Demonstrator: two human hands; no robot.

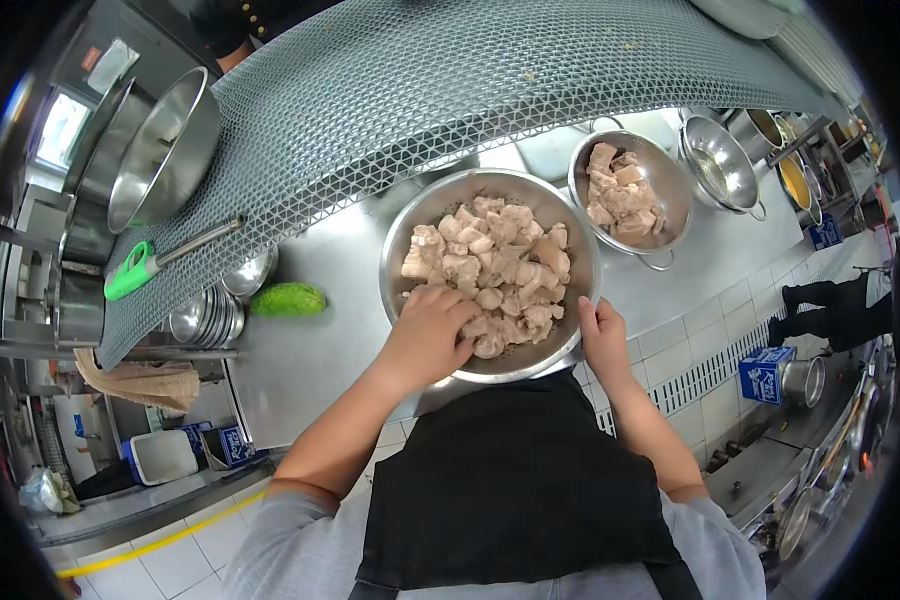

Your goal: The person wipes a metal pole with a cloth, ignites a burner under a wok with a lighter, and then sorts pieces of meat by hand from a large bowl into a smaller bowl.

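A large steel colander (390, 240) full of pale, cooked-looking meat chunks (510, 262) stands at the front edge of the steel counter, just before my black apron. My left hand (428, 335) reaches over its near left rim, fingers curled onto the meat; the fingertips are partly hidden among the pieces. At the near right rim, my right hand (605, 335) grips the colander between thumb and fingers. A smaller two-handled colander (676, 190) with more meat chunks (625, 195) sits just beyond to the right.
A green bitter melon (288, 299) lies left on the counter (300, 385), near stacked steel bowls (208, 318). Above the far side hangs a mesh-covered shelf (390, 80), with a green-handled tool (135, 270) on it. Another colander (720, 165) stands right. Other people are partly visible.
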